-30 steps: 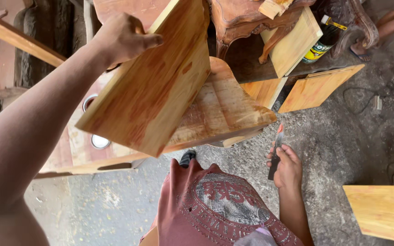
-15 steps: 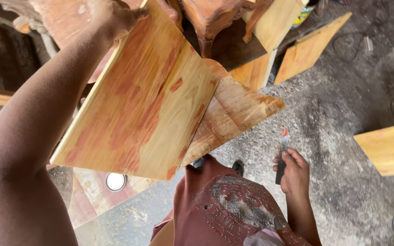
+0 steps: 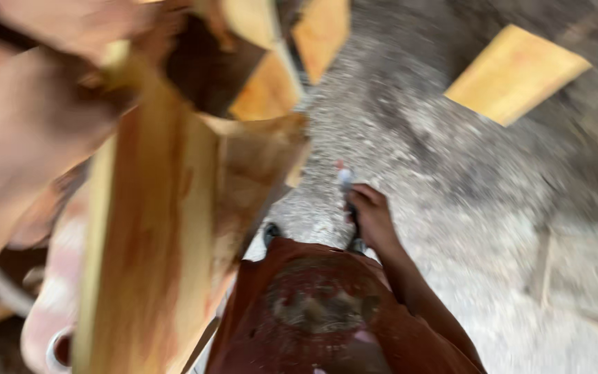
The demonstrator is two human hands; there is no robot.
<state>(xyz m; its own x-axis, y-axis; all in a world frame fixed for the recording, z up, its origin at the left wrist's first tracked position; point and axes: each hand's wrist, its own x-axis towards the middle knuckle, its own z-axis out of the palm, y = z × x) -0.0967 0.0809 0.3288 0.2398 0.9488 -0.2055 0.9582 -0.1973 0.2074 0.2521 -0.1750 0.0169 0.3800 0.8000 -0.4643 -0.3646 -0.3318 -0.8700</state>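
The whole scene is smeared by motion, so edges are soft everywhere. Nearest is the person's dark red shirt (image 3: 327, 312), low in the middle, with a pale worn patch on its front.

Just right of the shirt, the right hand (image 3: 372, 218) hangs down at the end of a bare forearm. Its fingers are curled shut around a slim tool (image 3: 346, 181) with a dark handle and a light tip touched with red, which sticks up out of the fist. The tool is too blurred to tell its kind.

Left of the shirt, and filling that side, is a long wooden board (image 3: 150, 235), yellow at the edges with a reddish streak down its middle, standing nearly on end and tilted. Its lower end runs down beside the shirt; its upper end rises toward the top left corner. There a broad blur of arm and the left hand (image 3: 70, 28) meet the board's top, and the hand seems to hold it, though I cannot tell how the fingers are placed.

Behind the board, touching its right edge, sits a darker brown slab (image 3: 257, 166). Beyond the shirt stretches a grey gritty floor (image 3: 451, 180). Farther off, up and right of the shirt, a yellow plank (image 3: 517, 73) lies flat on that floor, and more pale wood pieces (image 3: 320, 31) stand well above the shirt.
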